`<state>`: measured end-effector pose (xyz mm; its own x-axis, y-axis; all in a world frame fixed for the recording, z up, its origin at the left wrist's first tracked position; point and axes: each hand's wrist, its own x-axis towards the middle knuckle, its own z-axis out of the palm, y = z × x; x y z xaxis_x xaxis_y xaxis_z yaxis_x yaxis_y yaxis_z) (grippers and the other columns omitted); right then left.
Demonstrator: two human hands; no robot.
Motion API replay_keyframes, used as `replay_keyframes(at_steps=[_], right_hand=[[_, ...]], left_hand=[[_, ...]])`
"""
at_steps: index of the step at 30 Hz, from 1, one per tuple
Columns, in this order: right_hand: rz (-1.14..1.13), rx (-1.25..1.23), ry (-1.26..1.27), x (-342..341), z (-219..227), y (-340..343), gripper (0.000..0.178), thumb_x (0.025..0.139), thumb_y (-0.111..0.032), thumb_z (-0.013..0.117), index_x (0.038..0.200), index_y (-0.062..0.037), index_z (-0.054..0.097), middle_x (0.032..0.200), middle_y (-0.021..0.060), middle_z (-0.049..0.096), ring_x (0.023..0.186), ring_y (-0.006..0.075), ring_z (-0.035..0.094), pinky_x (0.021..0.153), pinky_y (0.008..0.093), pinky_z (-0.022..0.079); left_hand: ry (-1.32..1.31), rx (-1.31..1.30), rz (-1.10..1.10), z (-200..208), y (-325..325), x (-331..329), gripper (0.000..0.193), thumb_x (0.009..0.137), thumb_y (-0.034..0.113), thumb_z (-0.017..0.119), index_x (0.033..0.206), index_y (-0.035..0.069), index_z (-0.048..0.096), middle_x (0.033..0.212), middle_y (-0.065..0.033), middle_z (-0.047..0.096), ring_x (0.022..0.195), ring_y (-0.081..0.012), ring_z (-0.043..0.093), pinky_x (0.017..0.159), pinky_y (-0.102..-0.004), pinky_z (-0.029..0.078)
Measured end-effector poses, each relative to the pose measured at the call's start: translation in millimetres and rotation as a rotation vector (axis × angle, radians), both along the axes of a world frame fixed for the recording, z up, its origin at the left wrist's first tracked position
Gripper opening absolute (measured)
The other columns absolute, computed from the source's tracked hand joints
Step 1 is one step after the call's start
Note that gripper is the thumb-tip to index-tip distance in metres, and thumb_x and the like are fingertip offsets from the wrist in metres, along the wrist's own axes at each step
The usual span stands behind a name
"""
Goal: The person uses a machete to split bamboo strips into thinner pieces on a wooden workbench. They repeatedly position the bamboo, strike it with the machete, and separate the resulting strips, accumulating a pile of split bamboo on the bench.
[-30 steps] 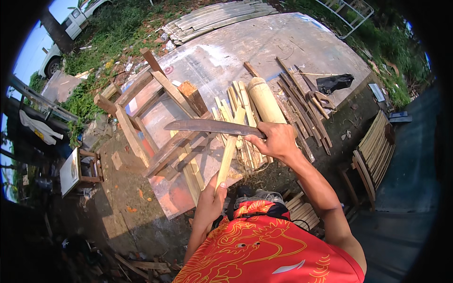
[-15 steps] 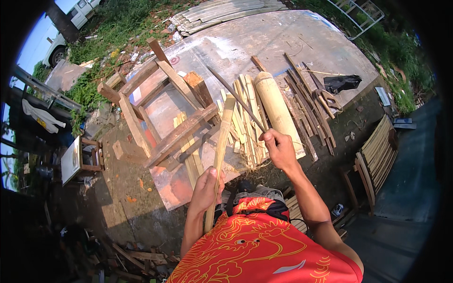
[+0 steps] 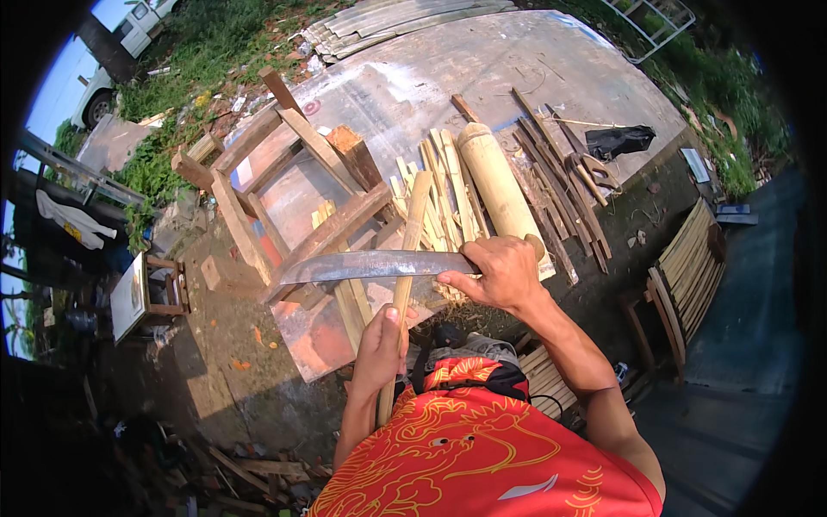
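Note:
My left hand is closed around the lower part of a flat bamboo strip, which slants up and away from my body. In my right hand is a machete, its handle mostly hidden by the fingers. The long machete blade points left and crosses the strip above my left hand; whether it touches the strip I cannot tell. Just beyond the blade stands a wooden stool-like frame, lying on its side. A thick bamboo pole lies beyond my right hand, beside a pile of split bamboo strips.
All this rests on a worn, paint-stained board. Dark wooden sticks, a handsaw and a black plastic bag lie to the right. A slatted bamboo piece stands at far right, a small stool at left.
The machete has swung from pointing far away to lying leftward across the strip, its flat side now showing. My right wrist has turned; my left hand still grips the strip.

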<state>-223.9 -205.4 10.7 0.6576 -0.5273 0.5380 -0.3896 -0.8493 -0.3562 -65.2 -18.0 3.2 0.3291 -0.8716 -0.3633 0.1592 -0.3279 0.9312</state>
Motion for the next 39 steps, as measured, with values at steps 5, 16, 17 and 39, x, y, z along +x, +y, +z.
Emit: replay_keyframes(at_steps=[5, 16, 17, 39], right_hand=[[0.147, -0.082, 0.051, 2.1, 6.8, -12.3, 0.054, 0.083, -0.057, 0.073, 0.064, -0.0085, 0.058, 0.055, 0.0079, 0.056, 0.050, 0.0282, 0.061, 0.048, 0.0416, 0.047], [0.135, -0.101, 0.053, 1.2, 18.6, -26.7, 0.055, 0.082, -0.057, 0.073, 0.063, -0.0091, 0.056, 0.054, 0.0084, 0.056, 0.049, 0.0302, 0.060, 0.047, 0.0415, 0.046], [0.038, -0.079, 0.027, 0.7, 18.4, -28.1, 0.054, 0.083, -0.056, 0.073, 0.063, -0.0090, 0.056, 0.054, 0.0090, 0.057, 0.049, 0.0306, 0.061, 0.047, 0.0420, 0.046], [0.127, -0.162, 0.020, 5.4, 1.8, -51.4, 0.055, 0.085, -0.059, 0.070, 0.064, -0.0091, 0.058, 0.053, 0.0088, 0.057, 0.046, 0.0307, 0.059, 0.044, 0.0419, 0.044]], left_hand=[[-0.044, 0.014, 0.017, 4.2, 3.6, -5.6, 0.045, 0.111, 0.039, 0.032, 0.117, 0.005, 0.060, 0.058, 0.0023, 0.044, 0.041, -0.0060, 0.041, 0.041, -0.0229, 0.036], [-0.151, -0.009, 0.010, 6.6, 4.8, -16.9, 0.046, 0.111, 0.038, 0.033, 0.118, 0.001, 0.059, 0.056, 0.0023, 0.042, 0.042, -0.0062, 0.040, 0.041, -0.0243, 0.036], [-0.177, -0.023, 0.012, 6.7, 4.4, -17.9, 0.047, 0.111, 0.037, 0.031, 0.117, 0.000, 0.058, 0.056, 0.0029, 0.041, 0.041, -0.0055, 0.037, 0.040, -0.0234, 0.034], [-0.288, -0.004, -0.015, 1.6, -8.4, -17.6, 0.041, 0.110, 0.036, 0.036, 0.108, 0.000, 0.056, 0.057, 0.0014, 0.044, 0.043, -0.0089, 0.045, 0.042, -0.0292, 0.038]])
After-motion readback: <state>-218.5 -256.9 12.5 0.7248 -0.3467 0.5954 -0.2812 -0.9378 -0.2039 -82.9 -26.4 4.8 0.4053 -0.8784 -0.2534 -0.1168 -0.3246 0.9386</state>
